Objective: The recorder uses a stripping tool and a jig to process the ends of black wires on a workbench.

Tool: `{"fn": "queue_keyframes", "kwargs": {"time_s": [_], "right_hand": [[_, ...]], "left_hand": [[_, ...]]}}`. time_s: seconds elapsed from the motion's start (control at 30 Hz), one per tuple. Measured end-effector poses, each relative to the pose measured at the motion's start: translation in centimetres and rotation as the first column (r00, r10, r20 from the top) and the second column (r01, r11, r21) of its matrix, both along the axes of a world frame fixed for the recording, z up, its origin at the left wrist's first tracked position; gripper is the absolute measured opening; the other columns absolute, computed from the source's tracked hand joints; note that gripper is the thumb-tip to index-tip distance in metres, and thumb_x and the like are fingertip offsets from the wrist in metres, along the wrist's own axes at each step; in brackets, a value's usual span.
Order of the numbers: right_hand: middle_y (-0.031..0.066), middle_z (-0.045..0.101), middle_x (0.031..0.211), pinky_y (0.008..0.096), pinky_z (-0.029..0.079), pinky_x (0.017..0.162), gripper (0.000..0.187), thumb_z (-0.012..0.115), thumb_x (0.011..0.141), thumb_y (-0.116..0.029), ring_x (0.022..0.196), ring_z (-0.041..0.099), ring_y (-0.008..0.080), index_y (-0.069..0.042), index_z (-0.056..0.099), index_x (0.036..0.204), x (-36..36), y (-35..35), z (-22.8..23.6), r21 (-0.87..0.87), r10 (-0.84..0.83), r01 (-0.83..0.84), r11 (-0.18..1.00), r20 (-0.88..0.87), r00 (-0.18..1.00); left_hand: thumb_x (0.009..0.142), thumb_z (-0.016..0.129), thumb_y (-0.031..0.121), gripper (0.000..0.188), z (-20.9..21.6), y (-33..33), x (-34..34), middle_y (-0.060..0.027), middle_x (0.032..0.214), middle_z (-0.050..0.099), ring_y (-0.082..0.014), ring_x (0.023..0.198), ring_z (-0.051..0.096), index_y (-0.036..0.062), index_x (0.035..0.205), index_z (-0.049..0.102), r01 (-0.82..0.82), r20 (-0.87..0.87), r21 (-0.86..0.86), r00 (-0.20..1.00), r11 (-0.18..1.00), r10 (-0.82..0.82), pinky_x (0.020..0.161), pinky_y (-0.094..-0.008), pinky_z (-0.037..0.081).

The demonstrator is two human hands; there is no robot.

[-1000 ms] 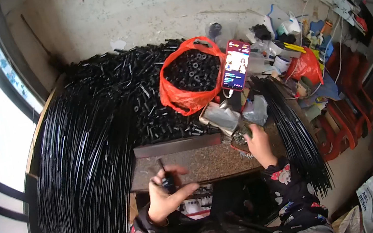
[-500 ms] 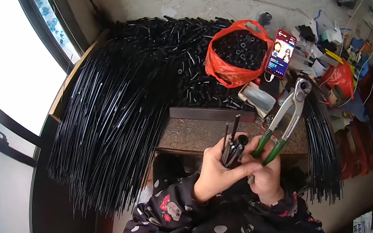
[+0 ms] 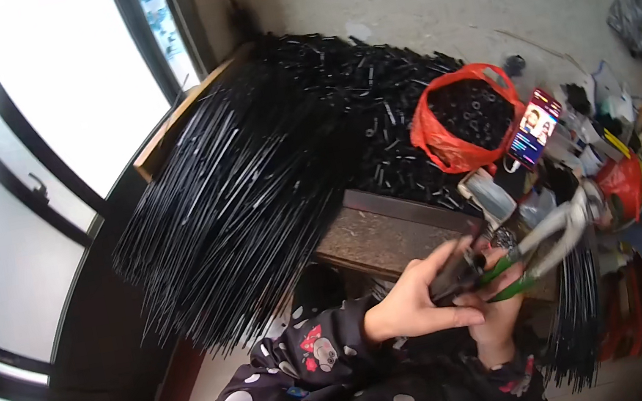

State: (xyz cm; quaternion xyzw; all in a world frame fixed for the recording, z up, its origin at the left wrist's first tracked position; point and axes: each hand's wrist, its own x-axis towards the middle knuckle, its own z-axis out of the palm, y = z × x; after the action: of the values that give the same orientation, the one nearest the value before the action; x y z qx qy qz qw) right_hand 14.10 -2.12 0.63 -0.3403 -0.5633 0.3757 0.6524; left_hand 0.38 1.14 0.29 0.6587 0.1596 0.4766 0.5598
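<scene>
Over the surface's (image 3: 378, 233) near edge: left hand (image 3: 421, 303) grasping black tubes (image 3: 458, 271); right hand (image 3: 500, 315) clenched on green-handled pliers (image 3: 539, 243).

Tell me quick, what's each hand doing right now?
Left hand: closed around a small bunch of black rods.
Right hand: closed on the green handles of the pliers.
</scene>
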Motion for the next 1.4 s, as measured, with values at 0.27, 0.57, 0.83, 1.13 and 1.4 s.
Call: {"fn": "queue_keyframes", "kwargs": {"time_s": [0.27, 0.57, 0.83, 1.13, 1.4], "right_hand": [[0.0065, 0.057, 0.068, 0.0222, 0.044, 0.05, 0.014, 0.049, 0.085, -0.006, 0.054, 0.055, 0.0115, 0.005, 0.055, 0.094, 3.8, -3.4, -0.6, -0.732, 0.493, -0.247, 0.635, 0.138, 0.859], [0.0186, 0.055, 0.105, 0.0286, 0.047, 0.065, 0.046, 0.046, 0.09, -0.011, 0.079, 0.06, 0.0222, 0.004, 0.03, 0.131, 2.9, -3.4, 0.2, -0.625, 0.651, -0.676, 0.391, -0.331, 0.683], [0.0098, 0.058, 0.072, 0.0261, 0.046, 0.058, 0.028, 0.047, 0.09, -0.012, 0.06, 0.057, 0.0159, 0.003, 0.047, 0.114, 4.6, -3.3, 1.5, -0.88, 0.67, -0.304, 0.366, 0.022, 0.742], [0.0072, 0.059, 0.067, 0.0265, 0.047, 0.054, 0.026, 0.051, 0.086, -0.006, 0.057, 0.059, 0.0128, 0.004, 0.049, 0.11, 2.9, -4.8, -0.8, -0.448, 0.375, -0.125, 0.885, 0.531, 0.76], [0.0239, 0.056, 0.106, 0.0365, 0.048, 0.075, 0.042, 0.057, 0.08, -0.004, 0.094, 0.057, 0.0385, 0.003, 0.045, 0.12, 1.4, -4.3, -0.2, -0.273, 0.234, -0.055, 0.96, 0.683, 0.692]], "left_hand": [[0.063, 0.077, 0.015, 0.064, 1.1, 2.7, -4.9, 0.0049, 0.056, 0.045, -0.0023, 0.049, 0.04, -0.0053, 0.114, 0.044, -0.099, 0.359, -0.242, 0.915, 0.965, 0.184, 0.048, -0.0191, 0.03], [0.059, 0.083, 0.013, 0.036, 1.2, 1.8, -4.0, 0.0053, 0.067, 0.051, -0.0006, 0.063, 0.044, 0.0004, 0.081, 0.057, -0.261, -0.053, -0.094, 0.965, 0.961, 0.257, 0.054, -0.017, 0.037], [0.068, 0.073, 0.01, 0.026, 0.5, 0.9, -2.9, 0.0065, 0.065, 0.051, -0.0001, 0.061, 0.043, -0.001, 0.086, 0.057, -0.304, -0.073, -0.174, 0.952, 0.937, 0.296, 0.053, -0.0169, 0.038], [0.063, 0.077, 0.009, 0.028, 2.0, 0.8, -2.8, 0.0059, 0.064, 0.049, -0.0012, 0.06, 0.042, 0.0039, 0.077, 0.053, -0.272, -0.033, -0.117, 0.962, 0.955, 0.27, 0.052, -0.018, 0.033], [0.061, 0.077, 0.01, 0.03, 1.8, 0.8, -2.7, 0.0059, 0.068, 0.047, -0.0026, 0.06, 0.04, 0.0065, 0.073, 0.049, -0.345, 0.143, -0.072, 0.925, 0.936, 0.352, 0.053, -0.0197, 0.033]]}}
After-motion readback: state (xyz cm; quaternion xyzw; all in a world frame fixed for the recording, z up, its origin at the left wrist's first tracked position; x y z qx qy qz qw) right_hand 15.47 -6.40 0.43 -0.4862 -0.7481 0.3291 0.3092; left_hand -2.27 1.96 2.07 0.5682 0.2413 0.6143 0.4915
